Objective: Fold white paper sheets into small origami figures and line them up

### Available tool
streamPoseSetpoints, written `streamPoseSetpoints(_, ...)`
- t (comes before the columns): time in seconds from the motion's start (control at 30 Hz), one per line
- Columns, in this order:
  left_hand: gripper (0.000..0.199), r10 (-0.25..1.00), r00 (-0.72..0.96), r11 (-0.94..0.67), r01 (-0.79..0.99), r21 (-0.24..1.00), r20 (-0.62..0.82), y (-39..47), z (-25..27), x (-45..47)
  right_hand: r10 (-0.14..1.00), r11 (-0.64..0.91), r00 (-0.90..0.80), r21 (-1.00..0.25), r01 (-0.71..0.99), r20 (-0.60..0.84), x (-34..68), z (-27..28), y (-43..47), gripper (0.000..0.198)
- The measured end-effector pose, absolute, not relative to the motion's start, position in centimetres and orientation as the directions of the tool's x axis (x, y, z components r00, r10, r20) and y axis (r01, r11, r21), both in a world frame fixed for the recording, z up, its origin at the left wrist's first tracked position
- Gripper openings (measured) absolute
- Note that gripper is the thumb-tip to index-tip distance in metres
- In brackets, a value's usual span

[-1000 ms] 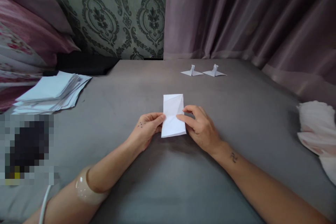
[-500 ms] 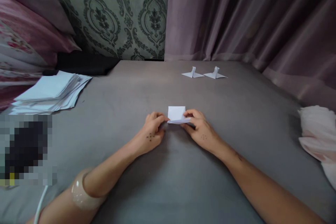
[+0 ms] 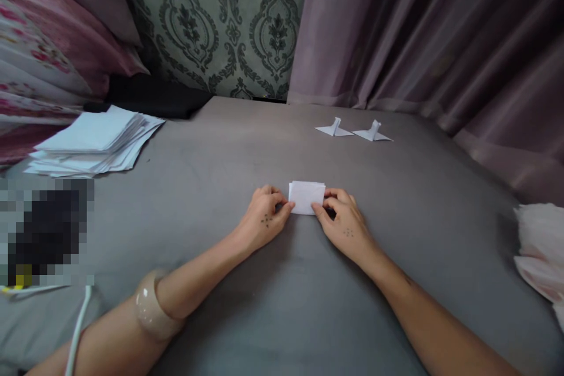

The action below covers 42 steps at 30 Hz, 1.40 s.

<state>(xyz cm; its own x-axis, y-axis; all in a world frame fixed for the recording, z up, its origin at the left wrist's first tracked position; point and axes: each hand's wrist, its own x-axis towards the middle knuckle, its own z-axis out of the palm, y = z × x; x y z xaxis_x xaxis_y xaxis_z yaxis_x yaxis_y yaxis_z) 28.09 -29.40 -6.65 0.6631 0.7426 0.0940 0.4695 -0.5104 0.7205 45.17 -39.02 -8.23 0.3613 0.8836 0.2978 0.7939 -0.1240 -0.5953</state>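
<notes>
A small folded piece of white paper (image 3: 306, 197) is between my two hands, over the middle of the grey surface. My left hand (image 3: 269, 211) pinches its lower left corner, thumb and fingers closed on the edge. On the other side, my right hand (image 3: 343, 217) grips the right edge, with the thumb over the front and the fingers behind. The paper's broad face shows, and two slightly offset layers appear along its top edge. Farther back lie two folded white paper figures (image 3: 335, 128) with upright middles and flat pointed sides.
A stack of white paper sheets (image 3: 92, 138) lies at the left, by a black folded cloth (image 3: 158, 97). A white cable (image 3: 79, 323) runs along the lower left. At the right edge is a bundled pale cloth (image 3: 541, 247). Purple curtains (image 3: 352, 29) hang behind.
The paper's flap, folded toward me before, now stands up against the rest, so one flat face shows. My right thumb has come onto the front. The camera view has shifted slightly.
</notes>
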Motion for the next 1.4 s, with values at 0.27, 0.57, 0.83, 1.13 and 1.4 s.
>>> streamPoseSetpoints(0.27, 0.025, 0.779, 0.62, -0.497, 0.519, 0.696, 0.094, -29.08, -7.03, 28.62, 0.871, -0.165, 0.389, -0.568, 0.807, 0.3, 45.07, -8.34, -38.7, 0.027)
streamPoseSetpoints(0.57, 0.022, 0.779, 0.621, -0.494, 0.522, 0.696, 0.087, -29.25, -6.99, 28.52, 0.87, -0.175, 0.393, -0.561, 0.809, 0.297, 45.2, -8.44, -38.42, 0.027)
streamPoseSetpoints(0.83, 0.023, 0.756, 0.643, -0.552, 0.527, 0.646, 0.122, -29.16, -7.43, 28.46, 0.876, -0.197, 0.398, -0.551, 0.811, 0.274, 45.19, -8.31, -38.33, 0.026)
streamPoseSetpoints(1.13, 0.014, 0.685, 0.712, -0.666, 0.525, 0.53, 0.156, -29.31, -6.7, 28.2, 0.878, -0.174, 0.39, -0.574, 0.8, 0.277, 45.44, -8.42, -38.49, 0.02)
streamPoseSetpoints(1.4, 0.03, 0.361, 0.91, -0.921, 0.315, 0.23, 0.202, -29.12, -6.67, 28.17, 0.935, 0.08, 0.07, -0.4, 0.913, 0.347, 44.74, -7.78, -38.76, 0.019)
